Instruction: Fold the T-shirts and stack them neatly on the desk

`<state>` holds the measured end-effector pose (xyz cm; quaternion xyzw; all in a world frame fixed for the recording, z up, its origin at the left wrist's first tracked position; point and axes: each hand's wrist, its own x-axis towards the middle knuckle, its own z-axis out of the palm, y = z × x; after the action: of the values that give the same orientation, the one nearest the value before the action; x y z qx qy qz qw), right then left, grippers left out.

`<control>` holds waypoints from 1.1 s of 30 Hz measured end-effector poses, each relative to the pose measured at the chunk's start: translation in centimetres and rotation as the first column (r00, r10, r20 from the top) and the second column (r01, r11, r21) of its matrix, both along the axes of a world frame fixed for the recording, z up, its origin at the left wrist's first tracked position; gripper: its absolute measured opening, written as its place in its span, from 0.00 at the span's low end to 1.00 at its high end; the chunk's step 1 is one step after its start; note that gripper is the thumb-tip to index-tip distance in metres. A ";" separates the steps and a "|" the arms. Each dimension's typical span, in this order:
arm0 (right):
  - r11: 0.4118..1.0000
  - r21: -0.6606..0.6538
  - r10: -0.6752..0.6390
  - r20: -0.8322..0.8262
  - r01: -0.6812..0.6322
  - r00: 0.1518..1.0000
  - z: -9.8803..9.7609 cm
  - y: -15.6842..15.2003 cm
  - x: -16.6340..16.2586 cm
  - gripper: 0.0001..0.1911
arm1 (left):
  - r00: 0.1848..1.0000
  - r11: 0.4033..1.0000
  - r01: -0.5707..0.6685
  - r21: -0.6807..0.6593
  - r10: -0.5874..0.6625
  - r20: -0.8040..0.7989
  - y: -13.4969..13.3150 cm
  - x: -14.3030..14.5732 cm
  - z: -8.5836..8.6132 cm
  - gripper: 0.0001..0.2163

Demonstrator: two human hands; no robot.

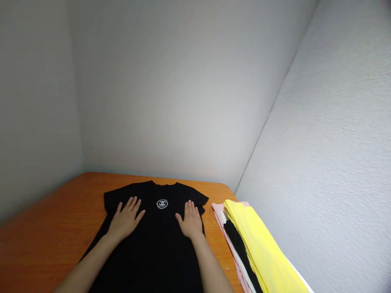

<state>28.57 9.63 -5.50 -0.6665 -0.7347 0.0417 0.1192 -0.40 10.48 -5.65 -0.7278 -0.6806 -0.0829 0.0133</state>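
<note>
A black T-shirt lies spread out on the table, its neckline toward the far wall and its short sleeves out to the sides. A round white logo sits on its chest. My left hand rests flat on the left side of the chest, fingers spread. On the right side, my right hand lies flat too, its thumb apart from the other fingers. Both palms face down on the cloth, and neither hand grips it. The shirt's lower end runs out of view at the bottom.
An orange-brown wooden table carries the shirt. To the right lies a stack of folded clothes, with a yellow garment on top and black, white and pink ones beneath. Pale walls stand behind and on both sides.
</note>
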 end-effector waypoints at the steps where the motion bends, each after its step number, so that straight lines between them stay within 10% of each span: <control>1: 1.000 0.003 0.001 0.004 -0.001 1.000 0.0 0.0 0.0 0.42 | 0.996 0.997 -0.081 0.009 0.081 -0.020 0.0 -0.8 0.1 0.33; 16: 0.999 0.011 0.042 -0.077 -0.041 0.996 1.9 -1.1 0.1 0.38 | 0.971 0.973 -0.229 -0.038 0.231 0.060 1.3 -4.1 -1.9 0.36; 25: 0.946 -0.027 0.316 -0.136 -0.323 0.939 3.8 -12.2 -1.1 0.46 | 0.972 0.978 -0.210 -0.002 0.209 0.110 1.3 -4.3 -1.9 0.35; 33: 0.961 -0.009 0.270 -0.172 -0.276 0.947 3.1 -16.1 0.7 0.44 | 0.975 0.994 -0.069 0.088 0.049 0.215 -1.3 -3.1 0.2 0.36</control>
<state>29.27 -6.50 -2.36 -0.5543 -0.8064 0.1261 0.1630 -3.52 9.19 -5.50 -0.6928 -0.6947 -0.1922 -0.0224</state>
